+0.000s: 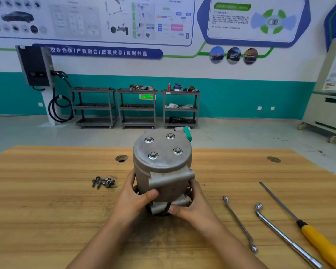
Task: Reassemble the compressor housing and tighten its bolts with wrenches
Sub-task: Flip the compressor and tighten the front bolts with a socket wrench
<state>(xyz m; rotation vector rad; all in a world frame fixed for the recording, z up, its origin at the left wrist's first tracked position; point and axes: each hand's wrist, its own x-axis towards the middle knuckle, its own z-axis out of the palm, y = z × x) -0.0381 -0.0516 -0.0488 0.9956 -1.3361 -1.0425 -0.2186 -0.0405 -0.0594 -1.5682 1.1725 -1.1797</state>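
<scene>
Two hands hold grey housing upright at middle of bench. Left hand curls round its left side, thumb pressed on front. Right hand grips its low right part. Four top bolts sit in round lid. Loose bolts lie in small heap just left of housing. Thin wrench, bent wrench and screwdriver lie near right edge.

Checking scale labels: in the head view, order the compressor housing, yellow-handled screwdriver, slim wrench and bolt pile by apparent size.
1. compressor housing
2. yellow-handled screwdriver (longer but thin; handle cut by the frame, so top spot unsure)
3. slim wrench
4. bolt pile
</scene>
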